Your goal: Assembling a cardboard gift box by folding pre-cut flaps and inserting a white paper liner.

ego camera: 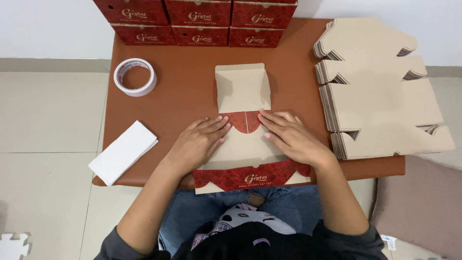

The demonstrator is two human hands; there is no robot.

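Both hands, left (pixel 199 142) and right (pixel 288 137), press flat and open on the box blank (pixel 243 96), its long axis running straight away between them.

Flat box blank (pixel 243 120) showing plain tan inside, deep red patterned flaps with gold lettering. Tabletop (pixel 187 91) showing rust-brown. Tape roll (pixel 135 77) showing white. Paper stack (pixel 122 152) white. Stacked blanks (pixel 380 96) tan. Finished boxes (pixel 199 19) red, gold-lettered.
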